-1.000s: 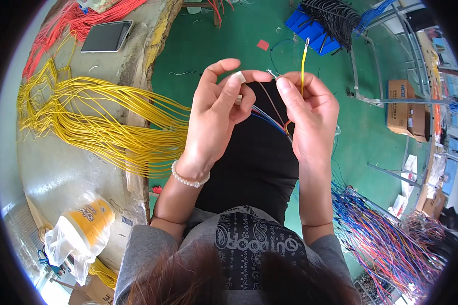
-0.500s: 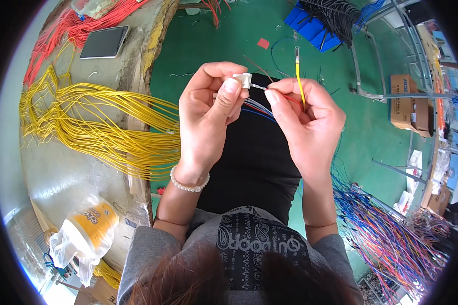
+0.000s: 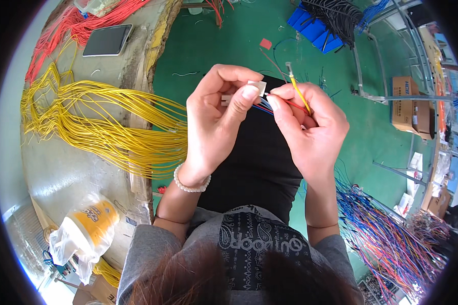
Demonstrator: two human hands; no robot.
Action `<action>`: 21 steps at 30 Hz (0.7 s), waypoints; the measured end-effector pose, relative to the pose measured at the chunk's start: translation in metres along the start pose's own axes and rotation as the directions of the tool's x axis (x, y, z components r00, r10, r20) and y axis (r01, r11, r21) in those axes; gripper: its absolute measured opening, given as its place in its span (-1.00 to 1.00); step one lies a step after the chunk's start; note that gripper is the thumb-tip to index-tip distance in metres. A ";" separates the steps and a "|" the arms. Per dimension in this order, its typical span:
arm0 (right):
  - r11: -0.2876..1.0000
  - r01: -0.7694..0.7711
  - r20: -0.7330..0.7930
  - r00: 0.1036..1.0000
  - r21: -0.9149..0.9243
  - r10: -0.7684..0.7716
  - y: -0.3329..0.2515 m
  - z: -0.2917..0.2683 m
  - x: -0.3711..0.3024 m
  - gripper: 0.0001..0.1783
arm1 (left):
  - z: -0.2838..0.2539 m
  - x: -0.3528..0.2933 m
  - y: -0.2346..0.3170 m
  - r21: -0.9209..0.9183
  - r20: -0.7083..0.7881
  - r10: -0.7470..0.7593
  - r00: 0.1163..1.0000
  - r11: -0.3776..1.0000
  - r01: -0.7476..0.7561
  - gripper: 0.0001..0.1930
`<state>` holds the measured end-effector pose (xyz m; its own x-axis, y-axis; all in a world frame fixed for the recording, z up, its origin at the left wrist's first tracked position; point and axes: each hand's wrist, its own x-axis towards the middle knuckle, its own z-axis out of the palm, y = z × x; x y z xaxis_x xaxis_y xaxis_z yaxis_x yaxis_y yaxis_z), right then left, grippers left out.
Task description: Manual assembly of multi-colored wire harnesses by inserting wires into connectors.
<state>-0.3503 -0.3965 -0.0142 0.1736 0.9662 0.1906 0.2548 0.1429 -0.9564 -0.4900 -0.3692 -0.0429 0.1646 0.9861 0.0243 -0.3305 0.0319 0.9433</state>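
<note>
Between the thumb and forefinger of my left hand (image 3: 221, 109) is a small white plastic connector housing (image 3: 258, 87). Another pale piece shows between the lower fingers of that hand, mostly hidden. My right hand (image 3: 313, 119) is closed on thin wires, its thumb and fingertip pinching one right at the connector's edge. A red wire (image 3: 296, 105) runs through this hand, and a yellow wire (image 3: 300, 92) with a clear-sleeved end sticks up from it. Blue and white wires (image 3: 263, 105) pass between the hands, over my black-clad lap.
On the bench to the left lie a bundle of yellow wires (image 3: 112, 137), red wires (image 3: 56, 40), a dark-screened phone (image 3: 107, 40) and a bagged yellow cup (image 3: 94, 223). Multicoloured wires (image 3: 392, 234) hang at the right. A blue bin (image 3: 315, 30) and cardboard box (image 3: 404, 101) stand beyond.
The left hand and connector have shifted right, closing the gap to the right hand's fingertips. The wire section between them is now shorter, and the yellow wire leans more to the left.
</note>
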 end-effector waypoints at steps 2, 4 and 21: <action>1.000 0.010 0.017 1.000 -0.014 -0.010 0.004 0.002 -0.001 -0.93 | 0.003 -0.001 -0.001 0.010 -0.003 0.025 1.000 1.000 -0.025 -0.84; 0.995 -0.008 0.036 0.999 0.095 0.005 0.008 0.005 0.000 -0.95 | 0.005 -0.003 -0.002 0.032 -0.014 0.037 0.999 0.999 -0.037 -0.84; 0.972 0.160 0.109 0.984 -0.170 -0.143 0.012 0.002 0.001 -0.79 | -0.008 0.009 0.015 0.280 -0.065 0.209 0.976 0.942 -0.184 -0.86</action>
<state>-0.3492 -0.3938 -0.0259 0.0302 0.9534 0.3001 0.4376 0.2573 -0.8615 -0.5006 -0.3585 -0.0314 0.0310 0.9794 0.1998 -0.0813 -0.1967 0.9771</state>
